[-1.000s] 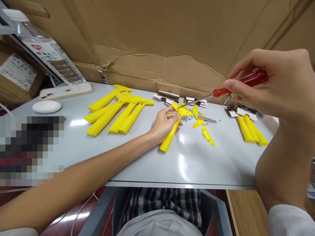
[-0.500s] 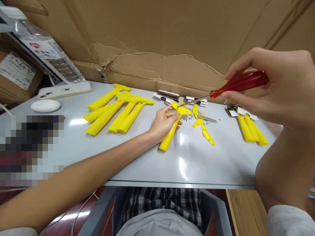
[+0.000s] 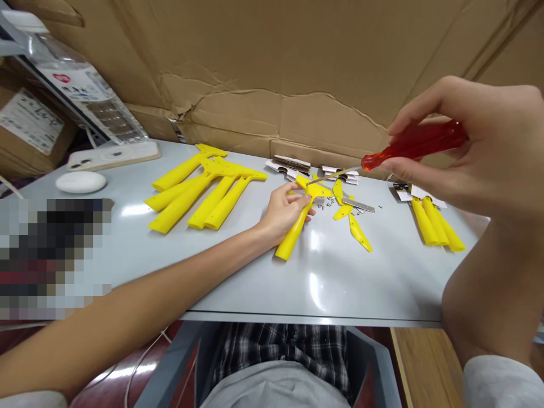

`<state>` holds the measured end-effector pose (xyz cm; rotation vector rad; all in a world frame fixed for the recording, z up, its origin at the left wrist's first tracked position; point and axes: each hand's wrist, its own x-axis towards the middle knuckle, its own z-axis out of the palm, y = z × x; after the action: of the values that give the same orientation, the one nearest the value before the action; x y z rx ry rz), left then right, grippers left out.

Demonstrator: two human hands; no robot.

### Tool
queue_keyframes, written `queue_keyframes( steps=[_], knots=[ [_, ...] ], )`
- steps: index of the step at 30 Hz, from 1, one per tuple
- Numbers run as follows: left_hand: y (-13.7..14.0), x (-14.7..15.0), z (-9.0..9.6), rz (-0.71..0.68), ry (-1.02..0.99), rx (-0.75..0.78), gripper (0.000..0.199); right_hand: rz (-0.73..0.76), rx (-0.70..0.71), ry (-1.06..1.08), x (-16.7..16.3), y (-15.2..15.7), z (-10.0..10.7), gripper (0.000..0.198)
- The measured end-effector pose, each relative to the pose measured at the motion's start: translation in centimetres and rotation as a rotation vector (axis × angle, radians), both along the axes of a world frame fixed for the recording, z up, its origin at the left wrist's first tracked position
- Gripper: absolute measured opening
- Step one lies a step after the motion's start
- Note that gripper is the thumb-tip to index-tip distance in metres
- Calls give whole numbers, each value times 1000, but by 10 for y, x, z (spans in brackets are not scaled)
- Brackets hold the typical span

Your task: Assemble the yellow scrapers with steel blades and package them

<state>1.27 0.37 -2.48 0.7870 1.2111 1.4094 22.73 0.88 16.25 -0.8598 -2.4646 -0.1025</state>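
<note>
My left hand (image 3: 285,211) is closed around the neck of a yellow scraper (image 3: 290,238), its T-shaped plastic head facing away from me and its handle toward me. A screwdriver (image 3: 419,144) with a clear red handle is gripped in my right hand (image 3: 480,141), raised at the right. Its thin shaft slants down to the left, and the tip meets the scraper's head. Just right of that head lie loose yellow cover pieces (image 3: 360,233), a metal blade (image 3: 360,204) and several small screws (image 3: 321,207).
Several yellow scrapers (image 3: 187,198) lie at the left. More yellow handles (image 3: 425,224) with card sleeves (image 3: 403,192) rest at the right. Further card sleeves (image 3: 289,165) sit near the cardboard wall (image 3: 340,68). A phone (image 3: 114,156), white mouse (image 3: 80,182) and bottle (image 3: 85,85) are far left.
My right hand has turned slightly on the screwdriver's handle, while the tip stays at the scraper's head. The left hand keeps its hold. The whole view has shifted very slightly.
</note>
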Motion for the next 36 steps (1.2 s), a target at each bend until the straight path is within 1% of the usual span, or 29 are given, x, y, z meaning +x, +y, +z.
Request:
queue_keyframes(
  steps=[4,5,7,10,12,15,20,30,36],
  knots=[
    [-1,0,1,2,7,-5,24,-33,110,9,-1,5,-1,24],
    [-1,0,1,1,9,-4,24,-41,120,1,-1,6,-1,23],
    [-1,0,1,1,7,-4,24,-46,75,-23,1,7,-1,25],
    [-1,0,0,4,-1,-10,24,-7,-61,-46,2,5,0,30],
    [0,0,0,2,-4,-11,24,10,-90,-42,2,3,0,28],
    [0,0,-1,0,-2,-7,24,-9,-52,-22,0,1,-1,22],
    [0,-1,1,-6,-9,-9,23,-51,99,46,-1,7,-3,22],
    [0,-2,1,-1,20,-24,25,-112,50,73,-1,4,0,14],
    [0,-2,3,4,13,-41,22,-100,91,72,1,9,-2,13]
  ],
)
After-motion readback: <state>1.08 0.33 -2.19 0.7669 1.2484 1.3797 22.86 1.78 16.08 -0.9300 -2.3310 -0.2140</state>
